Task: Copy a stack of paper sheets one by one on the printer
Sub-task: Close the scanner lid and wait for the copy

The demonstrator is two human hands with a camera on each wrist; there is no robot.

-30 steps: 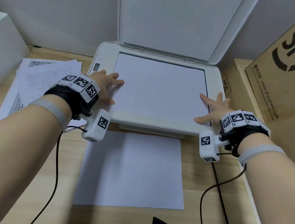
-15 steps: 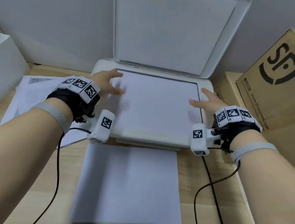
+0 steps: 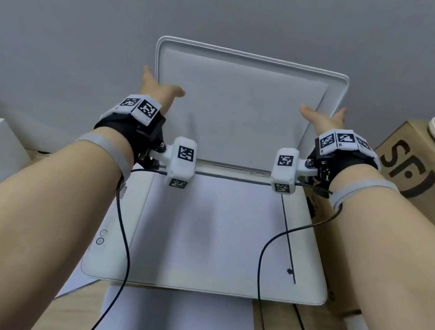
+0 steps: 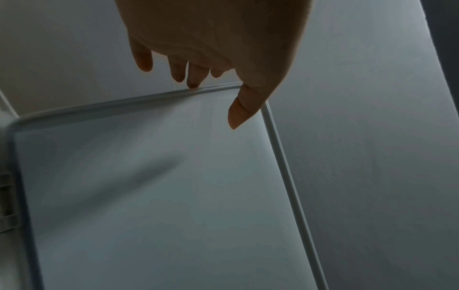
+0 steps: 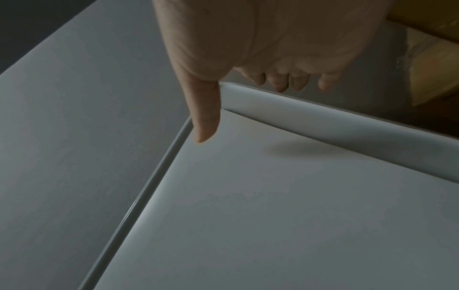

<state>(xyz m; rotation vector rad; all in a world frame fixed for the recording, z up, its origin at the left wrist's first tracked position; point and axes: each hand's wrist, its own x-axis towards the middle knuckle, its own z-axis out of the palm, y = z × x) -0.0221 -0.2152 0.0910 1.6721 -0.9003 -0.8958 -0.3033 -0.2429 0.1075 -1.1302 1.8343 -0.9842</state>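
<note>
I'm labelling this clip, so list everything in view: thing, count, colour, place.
printer: one, white, on the desk, centre
scanner lid: one, white, raised upright at the printer's back
sheet on the glass: one, white, flat on the scanner bed
sheet in front: one, white, on the desk before the printer
cardboard boxes: at least two, brown, right of the printer
desk: one, light wood
wall: grey, behind
left hand: at the lid's left edge, fingers straight behind the rim
right hand: at the lid's right edge, thumb in front
</note>
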